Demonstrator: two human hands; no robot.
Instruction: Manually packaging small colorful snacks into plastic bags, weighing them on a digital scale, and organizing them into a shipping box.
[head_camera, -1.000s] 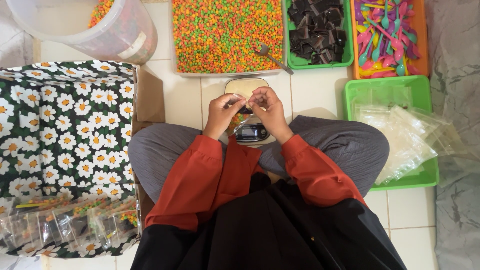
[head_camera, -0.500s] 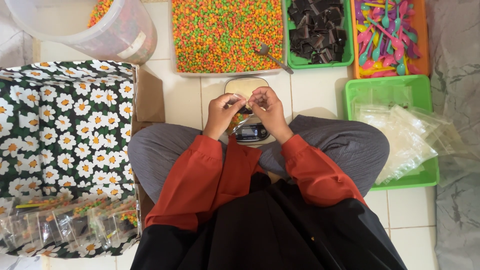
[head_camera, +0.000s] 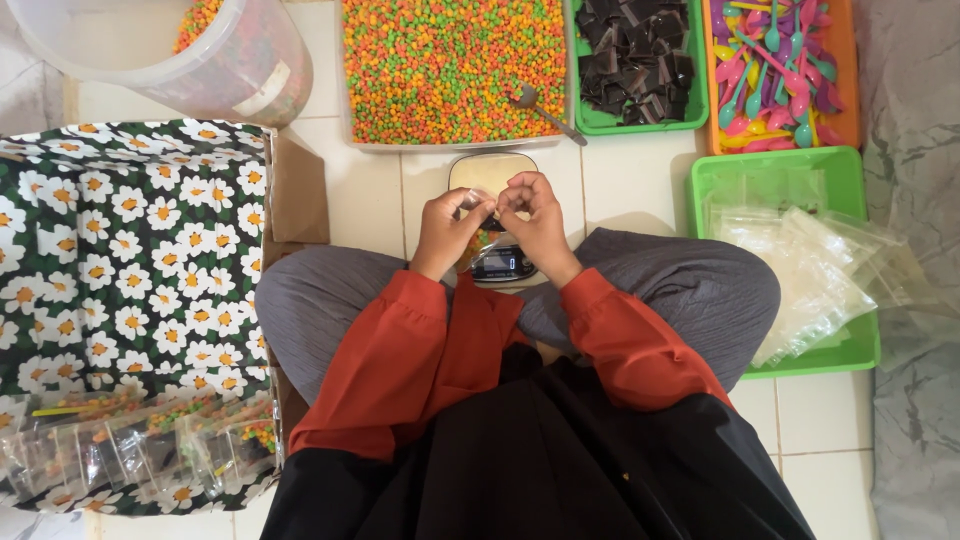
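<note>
A small clear plastic pouch (head_camera: 484, 205) is pinched at its top by both hands, left hand (head_camera: 447, 228) and right hand (head_camera: 537, 222), above the flat digital scale (head_camera: 492, 172) on the tiled floor (head_camera: 370, 190).

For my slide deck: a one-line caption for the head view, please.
Both hands, left hand and right hand, pinch a small clear bag above a kitchen scale.

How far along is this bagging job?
Done: a row of filled small bags lies on the flowered cloth. In hand: the left hand and right hand pinch one small clear bag over the scale. Left: a full tray of colourful pellets and a pile of empty bags.
</note>
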